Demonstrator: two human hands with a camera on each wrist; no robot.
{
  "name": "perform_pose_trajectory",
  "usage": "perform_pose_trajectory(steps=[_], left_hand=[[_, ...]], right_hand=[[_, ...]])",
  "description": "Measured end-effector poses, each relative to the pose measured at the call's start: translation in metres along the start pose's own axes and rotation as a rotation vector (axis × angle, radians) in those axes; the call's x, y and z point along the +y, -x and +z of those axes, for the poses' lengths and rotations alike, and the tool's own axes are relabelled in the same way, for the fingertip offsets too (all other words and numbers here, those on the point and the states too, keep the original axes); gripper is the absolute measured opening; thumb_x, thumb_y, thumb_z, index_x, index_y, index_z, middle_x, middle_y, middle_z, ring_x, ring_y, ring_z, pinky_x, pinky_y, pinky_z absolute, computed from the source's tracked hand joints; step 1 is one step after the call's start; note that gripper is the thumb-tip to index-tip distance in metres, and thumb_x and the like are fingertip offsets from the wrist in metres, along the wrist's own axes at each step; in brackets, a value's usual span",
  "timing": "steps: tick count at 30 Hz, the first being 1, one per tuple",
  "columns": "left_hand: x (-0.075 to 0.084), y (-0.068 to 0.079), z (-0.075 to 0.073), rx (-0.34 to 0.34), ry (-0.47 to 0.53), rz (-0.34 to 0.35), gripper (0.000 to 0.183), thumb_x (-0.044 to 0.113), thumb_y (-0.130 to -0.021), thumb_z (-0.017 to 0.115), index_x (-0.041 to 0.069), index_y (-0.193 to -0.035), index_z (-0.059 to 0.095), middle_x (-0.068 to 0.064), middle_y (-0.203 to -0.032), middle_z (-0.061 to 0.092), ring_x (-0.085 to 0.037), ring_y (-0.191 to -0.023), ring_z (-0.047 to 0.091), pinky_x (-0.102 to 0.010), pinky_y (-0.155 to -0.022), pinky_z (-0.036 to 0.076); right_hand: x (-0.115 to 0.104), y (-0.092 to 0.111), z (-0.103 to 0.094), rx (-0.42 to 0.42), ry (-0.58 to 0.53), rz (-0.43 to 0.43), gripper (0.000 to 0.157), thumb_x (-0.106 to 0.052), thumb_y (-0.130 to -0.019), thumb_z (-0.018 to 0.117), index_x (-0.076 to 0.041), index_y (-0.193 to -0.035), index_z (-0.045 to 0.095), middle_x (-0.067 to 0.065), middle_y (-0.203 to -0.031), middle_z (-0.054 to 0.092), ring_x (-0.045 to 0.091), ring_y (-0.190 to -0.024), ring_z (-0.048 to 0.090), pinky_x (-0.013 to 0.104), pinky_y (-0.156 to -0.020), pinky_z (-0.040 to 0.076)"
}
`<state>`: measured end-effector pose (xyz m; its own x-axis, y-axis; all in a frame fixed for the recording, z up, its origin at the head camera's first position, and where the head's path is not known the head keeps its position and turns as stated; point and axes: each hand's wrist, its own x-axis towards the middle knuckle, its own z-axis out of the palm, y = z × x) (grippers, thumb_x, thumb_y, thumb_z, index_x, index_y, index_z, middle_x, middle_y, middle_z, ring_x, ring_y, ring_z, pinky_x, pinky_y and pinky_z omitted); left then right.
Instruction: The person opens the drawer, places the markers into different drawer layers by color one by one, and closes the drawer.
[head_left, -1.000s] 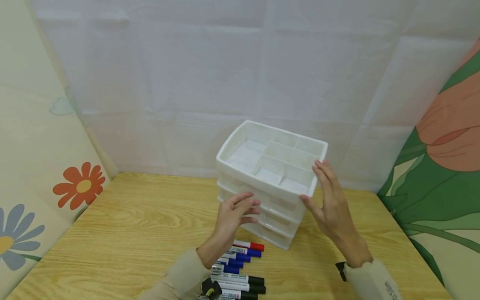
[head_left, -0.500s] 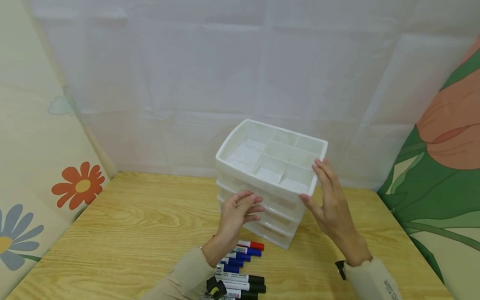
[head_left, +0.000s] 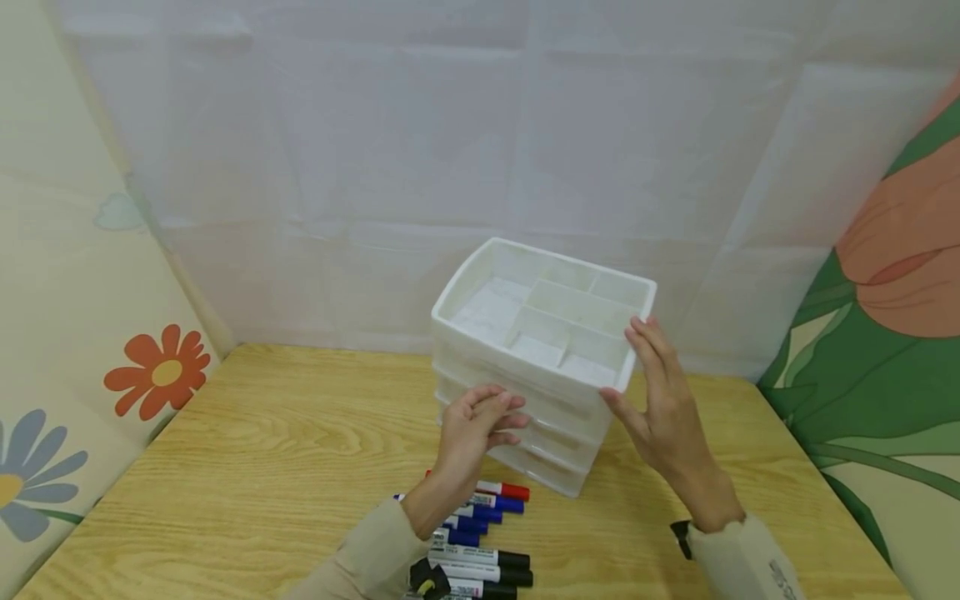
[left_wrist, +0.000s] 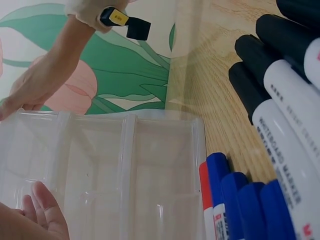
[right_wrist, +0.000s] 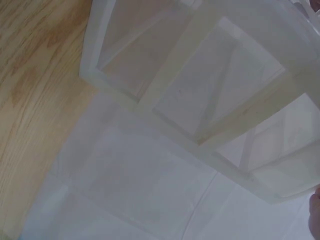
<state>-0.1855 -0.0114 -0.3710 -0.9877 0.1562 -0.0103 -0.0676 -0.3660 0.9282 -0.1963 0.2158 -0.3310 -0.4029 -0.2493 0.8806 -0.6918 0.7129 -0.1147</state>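
A white plastic drawer organizer (head_left: 517,375) stands turned at an angle on the table, its translucent drawers pushed in and its divided top tray facing up. My right hand (head_left: 667,412) rests on the tray's right end, fingertips at the side rim and thumb by the front corner. In front of the upper drawers is my left hand (head_left: 472,437), its fingers loosely bent and holding nothing. The left wrist view shows the drawer fronts (left_wrist: 95,165) close up, with the left fingers (left_wrist: 47,207) beside them.
Several markers lie in a row below the left forearm: one with a red cap (head_left: 515,492), several with blue caps (head_left: 510,505) and several with black caps (head_left: 514,561). A pale cloth hangs behind the wooden table (head_left: 262,467); flowered panels flank it.
My left hand has shifted slightly to the right in front of the drawers, then stayed nearly still. The right hand and the organizer keep their places.
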Motion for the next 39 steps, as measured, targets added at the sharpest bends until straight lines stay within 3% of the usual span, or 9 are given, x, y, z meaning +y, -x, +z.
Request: perform_pose_trajectory(steps=[10, 18, 31, 39], left_hand=[[0.0, 0.005, -0.002, 0.007, -0.013, 0.003, 0.027, 0.024, -0.089, 0.058, 0.004, -0.106, 0.054, -0.009, -0.102, 0.067, -0.014, -0.08, 0.067, -0.027, -0.067, 0.056], [-0.002, 0.009, -0.005, 0.013, -0.016, -0.004, 0.026, 0.026, -0.089, 0.059, 0.006, -0.105, 0.054, -0.007, -0.099, 0.069, -0.014, -0.078, 0.067, -0.027, -0.065, 0.056], [0.001, 0.018, -0.012, -0.009, -0.077, -0.015, 0.028, 0.03, -0.088, 0.059, 0.006, -0.101, 0.056, -0.007, -0.1, 0.069, -0.013, -0.077, 0.067, -0.024, -0.06, 0.052], [0.001, 0.022, -0.014, -0.012, -0.08, -0.008, 0.028, 0.031, -0.087, 0.061, 0.008, -0.1, 0.055, -0.005, -0.097, 0.07, -0.011, -0.074, 0.067, -0.022, -0.056, 0.051]], right_hand=[[0.002, -0.001, -0.001, 0.006, 0.027, -0.023, 0.075, -0.055, -0.089, 0.043, 0.008, -0.13, 0.042, 0.021, -0.138, 0.041, 0.036, -0.131, 0.035, 0.022, -0.114, 0.021], [0.004, 0.0, 0.0, -0.024, 0.01, 0.002, 0.077, -0.059, -0.089, 0.04, 0.007, -0.129, 0.043, 0.019, -0.143, 0.036, 0.035, -0.135, 0.03, 0.03, -0.116, 0.019], [0.005, 0.0, -0.002, -0.062, 0.021, -0.001, 0.077, -0.058, -0.09, 0.04, 0.006, -0.132, 0.039, 0.018, -0.144, 0.035, 0.032, -0.137, 0.027, 0.03, -0.116, 0.019], [0.004, 0.001, 0.0, -0.039, 0.021, 0.01, 0.077, -0.059, -0.089, 0.04, 0.005, -0.132, 0.04, 0.017, -0.143, 0.036, 0.032, -0.135, 0.029, 0.031, -0.115, 0.021]])
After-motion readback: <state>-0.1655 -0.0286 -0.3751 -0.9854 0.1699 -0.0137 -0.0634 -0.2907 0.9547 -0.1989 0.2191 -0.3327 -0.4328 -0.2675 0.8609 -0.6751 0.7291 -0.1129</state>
